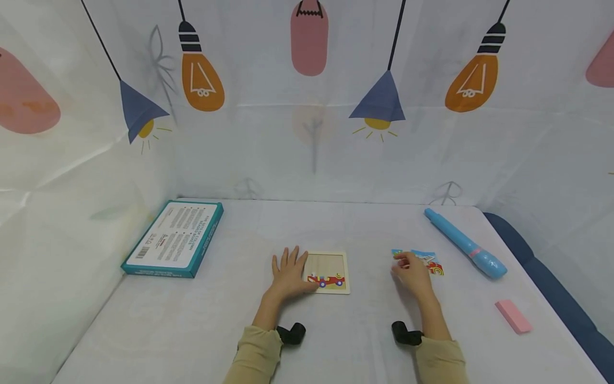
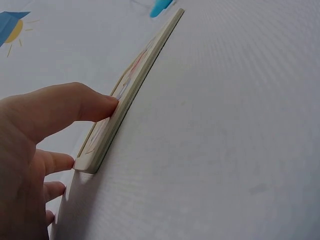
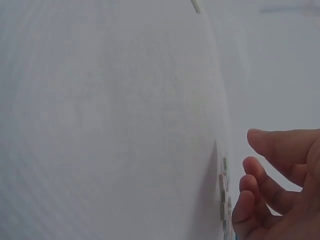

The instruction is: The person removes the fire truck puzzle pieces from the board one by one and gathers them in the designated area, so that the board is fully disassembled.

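Note:
A small wooden jigsaw tray (image 1: 331,264) lies on the table, its lower part filled with pieces showing a red car (image 1: 332,281) and its upper part bare wood. My left hand (image 1: 287,281) is spread at the tray's left side. In the left wrist view, the thumb (image 2: 85,102) presses on the near rim and a fingertip is right at the corner. My right hand (image 1: 414,274) hovers over loose jigsaw pieces (image 1: 435,266), partly hiding them. Its fingers are loosely bent, with a gap to the thumb (image 3: 280,142) and nothing between them.
A teal and white box (image 1: 175,234) lies at the back left. To the right are a light blue tube-shaped thing (image 1: 462,240) with a wider end and a pink block (image 1: 513,316). A patterned curtain (image 1: 268,144) hangs behind the white table (image 1: 192,330).

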The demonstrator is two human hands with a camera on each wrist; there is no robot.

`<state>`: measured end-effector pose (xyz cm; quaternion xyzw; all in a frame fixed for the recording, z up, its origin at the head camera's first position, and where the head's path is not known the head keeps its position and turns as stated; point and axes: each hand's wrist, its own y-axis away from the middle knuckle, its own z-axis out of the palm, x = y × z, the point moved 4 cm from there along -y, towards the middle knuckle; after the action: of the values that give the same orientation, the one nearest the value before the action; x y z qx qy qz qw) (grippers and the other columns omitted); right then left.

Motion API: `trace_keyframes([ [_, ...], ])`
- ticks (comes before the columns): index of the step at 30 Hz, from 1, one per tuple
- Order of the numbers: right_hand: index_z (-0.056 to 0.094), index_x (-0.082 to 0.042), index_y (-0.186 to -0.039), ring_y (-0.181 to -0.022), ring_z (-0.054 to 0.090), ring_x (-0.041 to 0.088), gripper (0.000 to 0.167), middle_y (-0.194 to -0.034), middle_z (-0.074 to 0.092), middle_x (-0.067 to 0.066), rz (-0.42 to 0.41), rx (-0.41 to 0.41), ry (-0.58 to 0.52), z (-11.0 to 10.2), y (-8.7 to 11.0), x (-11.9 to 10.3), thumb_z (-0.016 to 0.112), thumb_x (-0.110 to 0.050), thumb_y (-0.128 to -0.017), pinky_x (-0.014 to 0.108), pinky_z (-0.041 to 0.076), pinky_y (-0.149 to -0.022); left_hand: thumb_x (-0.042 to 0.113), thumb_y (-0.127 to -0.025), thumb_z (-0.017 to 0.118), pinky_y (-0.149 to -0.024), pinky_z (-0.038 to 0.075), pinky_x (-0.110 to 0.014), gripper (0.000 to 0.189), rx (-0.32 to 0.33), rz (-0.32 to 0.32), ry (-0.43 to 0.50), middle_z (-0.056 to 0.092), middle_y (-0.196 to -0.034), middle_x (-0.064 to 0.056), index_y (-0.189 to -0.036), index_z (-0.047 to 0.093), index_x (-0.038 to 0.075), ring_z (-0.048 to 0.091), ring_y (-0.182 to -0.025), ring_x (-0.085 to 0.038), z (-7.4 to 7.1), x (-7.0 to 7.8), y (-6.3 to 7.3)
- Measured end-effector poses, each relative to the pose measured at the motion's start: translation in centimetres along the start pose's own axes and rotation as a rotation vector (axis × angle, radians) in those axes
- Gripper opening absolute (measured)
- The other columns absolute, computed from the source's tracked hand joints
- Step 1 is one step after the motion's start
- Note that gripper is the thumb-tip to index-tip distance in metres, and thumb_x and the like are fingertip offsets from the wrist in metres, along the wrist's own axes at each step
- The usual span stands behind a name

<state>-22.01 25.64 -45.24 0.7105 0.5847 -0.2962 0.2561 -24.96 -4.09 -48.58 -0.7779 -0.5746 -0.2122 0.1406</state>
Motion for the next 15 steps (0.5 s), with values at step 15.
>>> trace_keyframes([
  [15, 0.057, 0.001, -0.110, -0.086, 0.054, 0.026, 0.027, -0.096, 0.058, 0.015, -0.036, -0.054, -0.072, 2.9, 0.3, -2.7, 0.061, -0.005, -0.084, 0.030, 0.043, -0.068, 0.056, -0.076, 0.060, -0.103, -0.003, -0.064, 0.082, 0.028, -0.015, -0.032, 0.025, -0.149, -0.018, -0.140, 0.040, 0.008, 0.010, -0.139, -0.040, 0.2, 0.5, 0.1],
])
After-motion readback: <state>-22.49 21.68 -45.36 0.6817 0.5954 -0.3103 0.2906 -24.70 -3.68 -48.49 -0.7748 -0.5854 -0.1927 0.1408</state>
